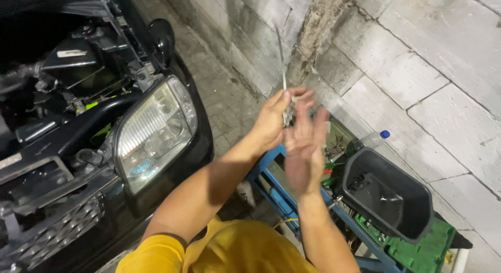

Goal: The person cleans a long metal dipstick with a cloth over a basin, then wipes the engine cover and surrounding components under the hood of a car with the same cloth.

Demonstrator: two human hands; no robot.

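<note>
1. Black car (pixel 78 163), bonnet up and engine bay exposed, stands untouched at left.
2. Black plastic housing (pixel 389 195) rests on the cluttered blue table (pixel 263 166).
3. Both hands are raised: left hand (pixel 274 122) pinches a thin metal strip (pixel 283 75); right hand (pixel 305 148) is open, blurred alongside. The part looks not yet fitted.

bright wall | dark engine bay (pixel 47 69) | right hand (pixel 305 148) motion-blurred

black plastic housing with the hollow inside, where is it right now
In the head view the black plastic housing lies at lower right, on the blue metal cart beside a green crate, right of the right hand.
</note>
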